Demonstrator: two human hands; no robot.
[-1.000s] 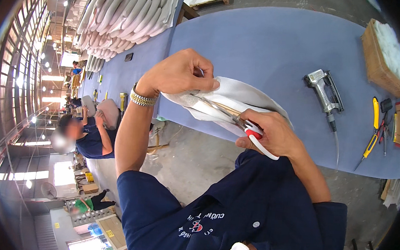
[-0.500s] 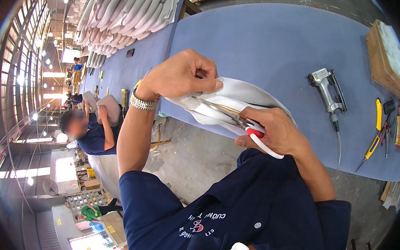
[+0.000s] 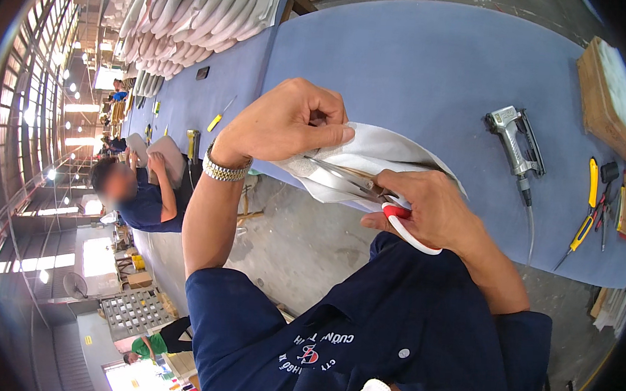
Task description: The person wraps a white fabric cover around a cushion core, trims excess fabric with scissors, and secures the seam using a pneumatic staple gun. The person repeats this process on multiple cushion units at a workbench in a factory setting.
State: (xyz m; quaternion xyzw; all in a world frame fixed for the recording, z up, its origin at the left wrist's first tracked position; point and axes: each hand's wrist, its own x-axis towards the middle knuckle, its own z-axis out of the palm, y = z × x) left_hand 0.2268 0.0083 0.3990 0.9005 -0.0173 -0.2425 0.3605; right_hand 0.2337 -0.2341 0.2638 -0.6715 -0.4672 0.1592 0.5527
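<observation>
My left hand (image 3: 289, 122), with a metal-banded watch (image 3: 226, 171) at the wrist, pinches the edge of a pale grey-white fabric cover (image 3: 391, 149) between thumb and fingers. The cover hangs in folds between my hands, over the near edge of the blue table. My right hand (image 3: 430, 206) is closed around scissors (image 3: 414, 234) with red and white handles. Their blades point left into the folds of the cover, toward my left fingertips. Part of the blades and a thin brownish strip beside them are hidden among the fabric and fingers.
On the blue table (image 3: 421, 66) lie a silver staple gun (image 3: 513, 147) with a hose, a yellow utility knife (image 3: 585, 205) and an open cardboard box (image 3: 605, 106). Padded grey pieces (image 3: 202, 17) are stacked at the far left. A co-worker (image 3: 145, 192) handles a padded piece at left.
The scissors and right hand have shifted very slightly, with the handles a little lower. My left hand keeps its pinch on the cover. The co-worker has moved slightly left in view.
</observation>
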